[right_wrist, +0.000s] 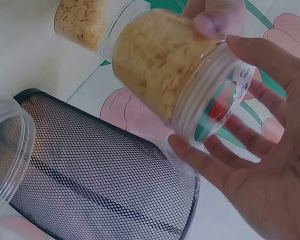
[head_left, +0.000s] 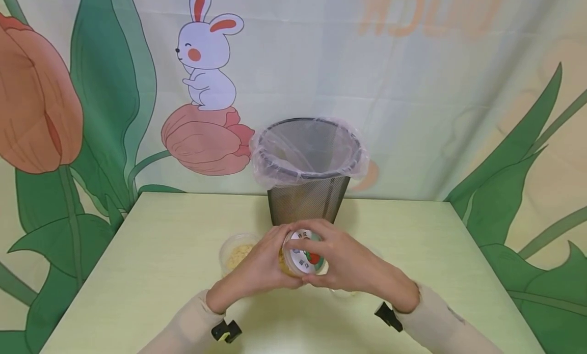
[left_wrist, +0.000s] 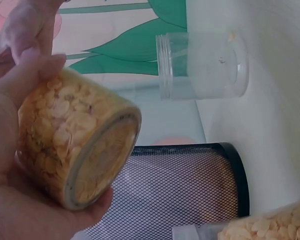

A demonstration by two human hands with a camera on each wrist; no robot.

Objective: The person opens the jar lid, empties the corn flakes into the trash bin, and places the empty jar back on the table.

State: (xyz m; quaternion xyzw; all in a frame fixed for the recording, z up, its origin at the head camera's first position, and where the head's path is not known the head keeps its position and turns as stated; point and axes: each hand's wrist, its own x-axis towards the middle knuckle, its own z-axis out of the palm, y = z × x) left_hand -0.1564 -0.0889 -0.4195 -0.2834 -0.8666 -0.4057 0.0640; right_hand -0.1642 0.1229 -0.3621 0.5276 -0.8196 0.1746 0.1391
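Note:
A see-through jar [right_wrist: 150,60] packed with pale yellow flakes is held tilted over the table, in front of the bin. My left hand [head_left: 261,267] grips its side, thumb and fingers round the body; the left wrist view shows the jar's base [left_wrist: 102,160]. At the other end is a lid [head_left: 306,252] with a white, green and red label. My right hand [head_left: 344,257] pinches that lid by its rim, with the fingertips spread about it. Behind my left forearm stands another jar [head_left: 240,254] of flakes. A transparent jar [left_wrist: 205,65] stands on the right, mostly hidden by my right arm in the head view.
A black mesh bin [head_left: 307,198] stands at the table's back edge, lined with a thin pinkish plastic bag [head_left: 270,173]. Behind it hangs a curtain [head_left: 403,114] printed with a rabbit and tulips. The pale green table [head_left: 174,252] extends to both sides.

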